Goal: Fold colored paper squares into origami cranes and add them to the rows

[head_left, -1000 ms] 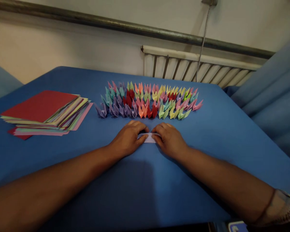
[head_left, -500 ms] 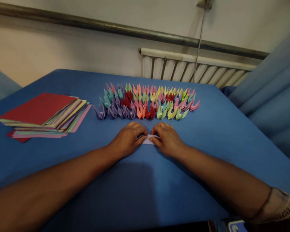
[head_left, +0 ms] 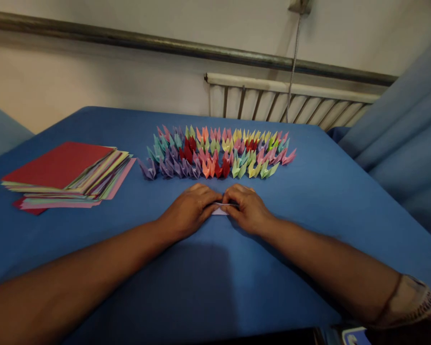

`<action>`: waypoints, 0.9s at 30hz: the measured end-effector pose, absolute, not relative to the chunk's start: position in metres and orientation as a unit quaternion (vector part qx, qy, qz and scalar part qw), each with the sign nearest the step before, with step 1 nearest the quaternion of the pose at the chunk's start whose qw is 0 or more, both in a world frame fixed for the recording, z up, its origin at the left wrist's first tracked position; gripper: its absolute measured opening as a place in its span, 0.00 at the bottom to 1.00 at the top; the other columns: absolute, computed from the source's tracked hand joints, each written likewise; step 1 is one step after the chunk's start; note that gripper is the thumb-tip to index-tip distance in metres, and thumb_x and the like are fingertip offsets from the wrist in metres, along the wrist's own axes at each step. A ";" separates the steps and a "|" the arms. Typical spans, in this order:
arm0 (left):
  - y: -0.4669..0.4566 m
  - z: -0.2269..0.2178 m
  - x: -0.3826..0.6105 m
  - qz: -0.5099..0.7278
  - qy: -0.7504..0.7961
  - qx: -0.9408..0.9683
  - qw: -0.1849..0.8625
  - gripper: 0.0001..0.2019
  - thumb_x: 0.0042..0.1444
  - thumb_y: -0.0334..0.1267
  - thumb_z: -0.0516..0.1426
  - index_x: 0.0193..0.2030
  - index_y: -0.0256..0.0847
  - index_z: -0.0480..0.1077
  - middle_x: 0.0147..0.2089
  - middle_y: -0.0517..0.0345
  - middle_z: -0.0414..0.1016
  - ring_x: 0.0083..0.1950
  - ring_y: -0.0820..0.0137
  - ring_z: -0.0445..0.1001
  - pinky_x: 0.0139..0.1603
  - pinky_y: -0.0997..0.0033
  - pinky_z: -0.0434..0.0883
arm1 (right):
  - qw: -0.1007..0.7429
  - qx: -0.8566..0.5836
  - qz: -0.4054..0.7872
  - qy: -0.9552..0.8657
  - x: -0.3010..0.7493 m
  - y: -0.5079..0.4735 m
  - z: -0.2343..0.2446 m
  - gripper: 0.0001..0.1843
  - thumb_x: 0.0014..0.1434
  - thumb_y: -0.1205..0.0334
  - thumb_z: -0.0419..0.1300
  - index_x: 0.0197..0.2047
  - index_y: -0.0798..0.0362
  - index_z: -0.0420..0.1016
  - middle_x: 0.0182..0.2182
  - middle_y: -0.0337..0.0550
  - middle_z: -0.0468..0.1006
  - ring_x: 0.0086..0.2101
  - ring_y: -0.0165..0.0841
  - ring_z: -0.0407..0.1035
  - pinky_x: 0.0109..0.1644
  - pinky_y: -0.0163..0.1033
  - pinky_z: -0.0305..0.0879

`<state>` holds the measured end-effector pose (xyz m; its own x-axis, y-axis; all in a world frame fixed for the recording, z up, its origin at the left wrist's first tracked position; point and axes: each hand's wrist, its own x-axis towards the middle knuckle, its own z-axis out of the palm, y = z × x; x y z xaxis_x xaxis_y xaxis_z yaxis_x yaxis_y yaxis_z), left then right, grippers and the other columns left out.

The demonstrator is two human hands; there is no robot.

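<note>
A small pale lilac folded paper (head_left: 221,209) lies on the blue table (head_left: 309,201), mostly hidden under my fingers. My left hand (head_left: 189,210) presses on its left end with the fingers curled and closed over it. Pinching the right end is my right hand (head_left: 247,207), fingers together. The fingertips of both hands meet over the paper. Just beyond them stand rows of several small folded paper cranes (head_left: 219,152) in many colours.
A stack of coloured square paper sheets (head_left: 66,175), red on top, lies at the left of the table. A radiator (head_left: 287,103) stands against the wall behind. Blue fabric (head_left: 402,129) hangs at the right.
My two hands have drawn closer together over the lilac paper, so less of it shows between them. The view has shifted slightly.
</note>
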<state>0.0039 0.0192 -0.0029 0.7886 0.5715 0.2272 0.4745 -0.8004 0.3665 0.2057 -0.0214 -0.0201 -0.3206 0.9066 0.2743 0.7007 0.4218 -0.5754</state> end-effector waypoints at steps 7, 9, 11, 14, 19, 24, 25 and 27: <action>0.002 0.012 0.010 0.204 0.387 0.867 0.238 0.12 0.65 0.42 0.52 0.41 0.41 0.75 0.37 0.56 0.77 0.40 0.64 0.73 0.42 0.66 0.68 | 0.494 -0.427 0.228 -0.722 0.205 -0.023 -0.016 0.03 0.61 0.63 0.60 0.40 0.49 0.70 0.36 0.39 0.75 0.38 0.32 0.70 0.45 0.40 0.65; 0.001 0.013 0.017 0.258 0.434 0.799 0.325 0.13 0.63 0.45 0.53 0.40 0.41 0.76 0.35 0.58 0.77 0.38 0.66 0.74 0.38 0.69 0.67 | 0.579 -0.444 0.302 -0.614 0.202 -0.020 -0.020 0.15 0.55 0.60 0.65 0.44 0.49 0.68 0.36 0.39 0.75 0.34 0.31 0.71 0.40 0.39 0.67; 0.001 0.013 0.028 0.313 0.469 0.720 0.405 0.14 0.60 0.47 0.55 0.36 0.39 0.76 0.32 0.59 0.76 0.34 0.67 0.73 0.35 0.71 0.67 | 0.593 -0.427 0.408 -0.548 0.199 -0.016 -0.024 0.19 0.52 0.56 0.68 0.43 0.49 0.67 0.31 0.37 0.76 0.29 0.31 0.71 0.35 0.38 0.68; -0.001 0.012 0.044 0.381 0.478 0.622 0.488 0.16 0.55 0.49 0.59 0.32 0.36 0.75 0.29 0.59 0.74 0.30 0.70 0.69 0.33 0.72 0.66 | 0.576 -0.420 0.466 -0.524 0.197 -0.012 -0.029 0.17 0.51 0.52 0.67 0.40 0.51 0.71 0.31 0.39 0.77 0.30 0.31 0.71 0.35 0.38 0.67; -0.008 0.010 0.050 0.366 0.472 0.585 0.549 0.18 0.52 0.53 0.61 0.30 0.36 0.75 0.26 0.61 0.71 0.27 0.73 0.66 0.29 0.75 0.63 | 0.589 -0.429 0.444 -0.521 0.200 -0.009 -0.035 0.14 0.53 0.50 0.66 0.30 0.52 0.72 0.26 0.36 0.73 0.27 0.29 0.67 0.34 0.36 0.65; -0.001 0.009 0.036 0.337 0.455 0.645 0.513 0.16 0.53 0.51 0.61 0.31 0.38 0.76 0.30 0.60 0.75 0.33 0.70 0.71 0.35 0.73 0.68 | 0.555 -0.438 0.429 -0.562 0.204 -0.008 -0.038 0.13 0.57 0.51 0.62 0.30 0.52 0.69 0.25 0.34 0.70 0.26 0.28 0.64 0.32 0.35 0.63; 0.001 0.008 0.034 0.343 0.449 0.650 0.508 0.14 0.52 0.50 0.62 0.32 0.39 0.76 0.32 0.59 0.76 0.35 0.69 0.72 0.38 0.72 0.69 | 0.546 -0.435 0.433 -0.570 0.204 -0.009 -0.038 0.12 0.58 0.51 0.61 0.31 0.51 0.69 0.25 0.35 0.71 0.27 0.29 0.65 0.33 0.36 0.63; 0.006 0.006 0.031 0.347 0.441 0.642 0.522 0.12 0.51 0.47 0.63 0.33 0.39 0.77 0.33 0.60 0.77 0.35 0.69 0.73 0.40 0.72 0.69 | 0.529 -0.428 0.453 -0.575 0.205 -0.010 -0.038 0.11 0.59 0.52 0.60 0.32 0.50 0.69 0.26 0.35 0.72 0.27 0.29 0.67 0.33 0.36 0.64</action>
<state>0.0309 0.0057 0.0059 0.3708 0.9286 -0.0156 0.2046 -0.0653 0.9767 0.2047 -0.0103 -0.0377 -0.0728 0.9726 0.2209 0.0130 0.2224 -0.9749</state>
